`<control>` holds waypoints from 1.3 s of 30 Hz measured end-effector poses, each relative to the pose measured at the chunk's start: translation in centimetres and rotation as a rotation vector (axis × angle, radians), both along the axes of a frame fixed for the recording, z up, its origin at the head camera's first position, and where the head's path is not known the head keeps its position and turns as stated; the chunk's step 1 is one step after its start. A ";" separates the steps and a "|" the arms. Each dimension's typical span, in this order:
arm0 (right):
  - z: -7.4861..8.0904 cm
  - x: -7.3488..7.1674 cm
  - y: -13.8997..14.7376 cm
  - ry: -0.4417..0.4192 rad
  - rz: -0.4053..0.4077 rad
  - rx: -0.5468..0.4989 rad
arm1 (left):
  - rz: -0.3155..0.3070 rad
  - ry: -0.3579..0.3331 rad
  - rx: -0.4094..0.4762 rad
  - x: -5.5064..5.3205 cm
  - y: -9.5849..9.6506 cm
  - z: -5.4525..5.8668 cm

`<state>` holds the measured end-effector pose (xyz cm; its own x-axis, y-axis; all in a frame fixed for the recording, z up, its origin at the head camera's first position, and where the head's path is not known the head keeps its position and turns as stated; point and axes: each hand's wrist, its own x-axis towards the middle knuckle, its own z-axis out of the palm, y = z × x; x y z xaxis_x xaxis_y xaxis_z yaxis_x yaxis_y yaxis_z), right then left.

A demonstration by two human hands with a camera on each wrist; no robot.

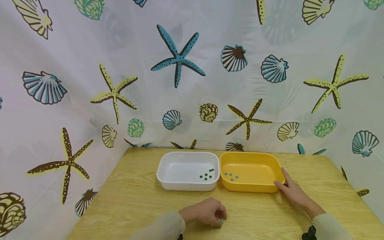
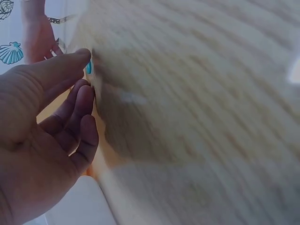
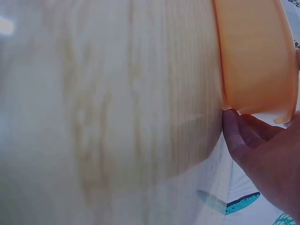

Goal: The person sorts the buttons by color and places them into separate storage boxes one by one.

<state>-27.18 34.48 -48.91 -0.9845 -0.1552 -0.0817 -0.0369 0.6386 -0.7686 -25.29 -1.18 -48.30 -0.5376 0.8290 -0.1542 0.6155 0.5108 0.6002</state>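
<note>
Just in front of the two trays, my left hand (image 1: 207,212) is low over the table with curled fingers. A small light-blue disc (image 1: 222,222) sits between its thumb and fingertips; the left wrist view shows the disc (image 2: 88,68) edge-on at the thumb tip. My right hand (image 1: 292,190) holds the near right corner of the yellow tray (image 1: 252,188), thumb and fingers spread around it. In the right wrist view, fingertips touch the tray's wall (image 3: 255,61) low by the table. Several blue discs (image 1: 230,174) lie at the yellow tray's left end.
A white tray (image 1: 187,186) stands directly left of the yellow one, with several dark green discs (image 1: 206,174) at its right end. Both are near the back of the wooden table (image 1: 132,203). A shell-and-starfish patterned curtain (image 1: 204,90) hangs behind and along the sides.
</note>
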 end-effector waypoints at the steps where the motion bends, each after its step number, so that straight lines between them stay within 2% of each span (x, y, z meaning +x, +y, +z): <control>1: 0.0 0.0 0.0 -0.001 0.000 0.000 | -0.006 0.006 -0.001 0.0 0.0 -0.1; 4: -0.1 0.0 0.0 -0.002 -0.001 -0.002 | -0.027 0.029 0.003 -0.1 0.0 -0.3; 11: -0.1 -0.1 0.1 0.007 0.001 0.000 | -0.050 0.018 0.016 -0.2 0.0 -0.6; 17: -0.1 -0.2 0.1 0.007 -0.001 0.000 | -0.066 0.038 0.010 -0.3 -0.1 -0.6; 30: -0.5 -0.3 0.2 0.002 -0.005 0.002 | 0.004 0.011 0.018 0.0 -0.3 -0.5; 39: -0.5 -0.4 0.2 0.014 -0.001 0.010 | 0.003 0.024 0.022 -0.1 -0.2 -0.9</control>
